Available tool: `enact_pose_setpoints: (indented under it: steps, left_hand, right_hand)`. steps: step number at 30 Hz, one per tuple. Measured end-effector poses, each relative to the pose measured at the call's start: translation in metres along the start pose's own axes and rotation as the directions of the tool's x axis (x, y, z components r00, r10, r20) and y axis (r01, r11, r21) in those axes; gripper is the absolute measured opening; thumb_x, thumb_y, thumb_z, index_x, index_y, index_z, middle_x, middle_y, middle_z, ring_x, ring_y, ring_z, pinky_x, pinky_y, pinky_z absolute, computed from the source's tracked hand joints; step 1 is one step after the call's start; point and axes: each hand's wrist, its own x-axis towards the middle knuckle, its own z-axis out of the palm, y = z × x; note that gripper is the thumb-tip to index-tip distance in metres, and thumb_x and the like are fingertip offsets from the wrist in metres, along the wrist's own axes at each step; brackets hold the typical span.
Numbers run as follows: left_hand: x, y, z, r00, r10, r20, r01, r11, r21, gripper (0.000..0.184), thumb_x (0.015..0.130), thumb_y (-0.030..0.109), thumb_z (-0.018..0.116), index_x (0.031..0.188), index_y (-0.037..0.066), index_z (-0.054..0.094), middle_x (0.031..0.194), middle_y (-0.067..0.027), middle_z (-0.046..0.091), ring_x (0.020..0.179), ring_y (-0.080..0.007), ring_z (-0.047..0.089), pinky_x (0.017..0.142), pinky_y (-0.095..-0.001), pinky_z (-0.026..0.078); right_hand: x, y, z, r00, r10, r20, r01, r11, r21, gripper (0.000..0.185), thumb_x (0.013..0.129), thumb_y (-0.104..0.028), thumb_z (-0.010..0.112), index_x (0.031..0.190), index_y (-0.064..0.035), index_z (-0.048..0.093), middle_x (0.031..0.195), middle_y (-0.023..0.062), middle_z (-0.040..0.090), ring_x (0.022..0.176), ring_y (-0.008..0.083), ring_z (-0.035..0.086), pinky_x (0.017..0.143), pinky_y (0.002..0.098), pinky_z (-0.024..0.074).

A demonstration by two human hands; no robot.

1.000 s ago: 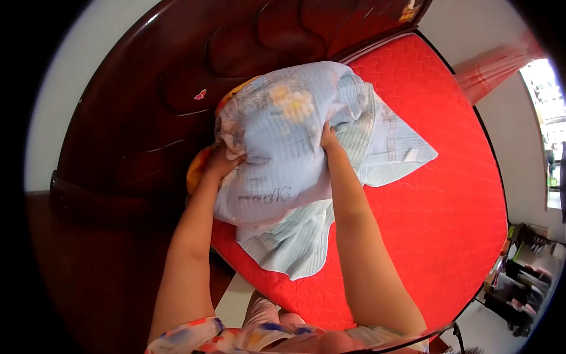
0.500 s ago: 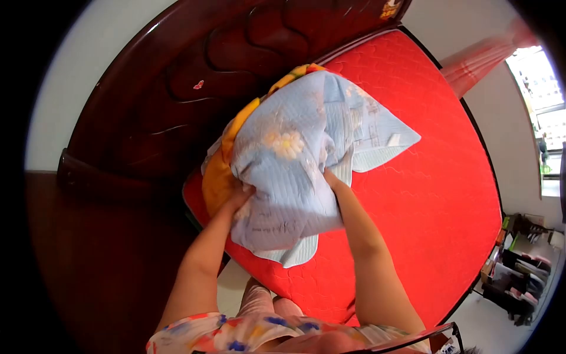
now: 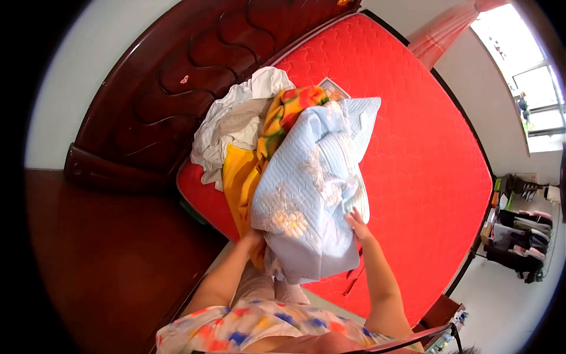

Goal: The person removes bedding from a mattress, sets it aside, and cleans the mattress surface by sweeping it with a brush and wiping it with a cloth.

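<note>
No readable text, label, brand, number or sign shows anywhere in view.

Lost in folds and at the edges
The fingertips of the left hand [image 3: 253, 238] were hidden at the quilt [image 3: 309, 189]; the headboard [image 3: 171, 88] ran past the top edge (the window [image 3: 516, 41] did too).

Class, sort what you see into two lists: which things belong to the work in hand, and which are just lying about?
In the work:
- blue quilt, between left hand and right hand
- yellow blanket, against the quilt, by the left hand
- red mattress, beneath them

Just about:
- white cloth, near the headboard
- curtain
- hanging clothes
</note>
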Motion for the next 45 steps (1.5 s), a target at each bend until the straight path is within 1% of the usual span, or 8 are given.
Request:
enact_pose_setpoints:
  steps: [7, 10, 16, 21, 26, 32, 36, 45]
  left_hand:
    - [0.034, 0.031, -0.239, 0.435, 0.268, -0.860, 0.028, 0.950, 0.311, 0.030, 0.075, 0.020, 0.062, 0.099, 0.005, 0.054, 0.096, -0.0150, 0.060, 0.093, -0.0311, 0.055, 0.082, -0.0383, 0.043]
    - [0.083, 0.040, -0.320, 0.434, 0.333, -0.837, 0.235, 0.856, 0.461, 0.085, 0.068, 0.042, 0.069, 0.135, 0.012, 0.026, 0.135, -0.0191, 0.033, 0.121, -0.0379, 0.033, 0.097, -0.0478, 0.031]
    - [0.132, 0.057, -0.376, 0.621, -0.019, -0.784, 0.256, 0.950, 0.180, 0.122, 0.055, 0.053, 0.075, 0.141, 0.019, -0.004, 0.144, -0.0219, 0.007, 0.131, -0.0373, 0.018, 0.103, -0.0453, 0.025]
    - [0.141, 0.051, -0.354, 0.724, 0.048, -0.688, 0.367, 0.817, 0.444, 0.087, 0.062, 0.028, 0.070, 0.135, 0.007, 0.027, 0.121, -0.0201, 0.050, 0.112, -0.0313, 0.049, 0.093, -0.0354, 0.039]
    - [0.134, 0.038, -0.329, 0.799, 0.232, -0.555, 0.004, 0.921, 0.390, 0.048, 0.067, 0.014, 0.056, 0.113, 0.000, 0.053, 0.106, -0.0211, 0.058, 0.099, -0.0332, 0.056, 0.084, -0.0353, 0.043]
    - [0.042, 0.145, -0.170, 0.881, 0.293, -0.372, -0.271, 0.956, 0.112, 0.040, 0.072, 0.018, 0.058, 0.105, -0.004, 0.057, 0.096, -0.0180, 0.062, 0.089, -0.0287, 0.059, 0.078, -0.0326, 0.044]
    - [0.040, 0.119, -0.133, 0.834, 0.382, -0.397, -0.264, 0.910, 0.321, 0.048, 0.075, 0.030, 0.059, 0.112, 0.001, 0.054, 0.099, -0.0184, 0.062, 0.093, -0.0333, 0.057, 0.082, -0.0352, 0.042]
    - [0.007, 0.148, -0.159, 0.932, 0.000, -0.361, -0.034, 0.996, -0.088, 0.082, 0.069, 0.053, 0.063, 0.128, 0.001, 0.041, 0.144, -0.0157, 0.013, 0.133, -0.0268, 0.015, 0.106, -0.0369, 0.019]
  right_hand:
    - [-0.068, 0.147, -0.027, 0.943, 0.066, -0.325, 0.036, 0.953, 0.299, 0.073, 0.086, -0.035, 0.051, 0.140, -0.0082, 0.010, 0.142, 0.0116, 0.022, 0.129, 0.0261, 0.025, 0.104, 0.0379, 0.0238]
    - [-0.092, 0.136, 0.008, 0.901, 0.402, -0.162, -0.305, 0.854, 0.422, 0.073, 0.085, -0.042, 0.050, 0.140, -0.0111, 0.012, 0.143, 0.0084, 0.023, 0.128, 0.0259, 0.027, 0.104, 0.0373, 0.0241]
    - [-0.046, 0.100, 0.057, 0.971, 0.079, 0.225, -0.208, 0.743, 0.637, 0.086, 0.077, -0.053, 0.056, 0.141, -0.0189, 0.010, 0.145, 0.0056, 0.017, 0.131, 0.0257, 0.022, 0.105, 0.0347, 0.0213]
    - [-0.022, 0.080, 0.064, 0.985, 0.050, 0.163, -0.164, 0.545, 0.822, 0.090, 0.075, -0.052, 0.059, 0.141, -0.0169, 0.010, 0.145, 0.0068, 0.017, 0.131, 0.0258, 0.022, 0.105, 0.0350, 0.0202]
    - [-0.084, 0.055, 0.045, 0.998, 0.054, 0.035, -0.057, 0.481, 0.875, 0.094, 0.073, -0.050, 0.063, 0.141, -0.0149, 0.010, 0.145, 0.0081, 0.017, 0.131, 0.0260, 0.021, 0.106, 0.0353, 0.0192]
    - [-0.107, -0.002, 0.038, 0.944, -0.328, 0.047, 0.286, 0.880, 0.380, 0.110, 0.061, -0.043, 0.076, 0.141, -0.0089, 0.008, 0.143, 0.0135, 0.018, 0.131, 0.0267, 0.021, 0.106, 0.0370, 0.0180]
    - [-0.074, 0.012, 0.081, 0.823, -0.552, -0.136, 0.486, 0.807, -0.336, 0.120, 0.051, -0.041, 0.082, 0.141, -0.0092, 0.008, 0.144, 0.0173, 0.008, 0.131, 0.0332, 0.019, 0.106, 0.0400, 0.0173]
    - [0.000, 0.016, 0.123, 0.894, -0.368, -0.256, 0.064, 0.669, -0.740, 0.102, 0.050, -0.045, 0.077, 0.134, -0.0090, 0.030, 0.140, 0.0163, 0.019, 0.114, 0.0397, 0.038, 0.094, 0.0471, 0.0314]
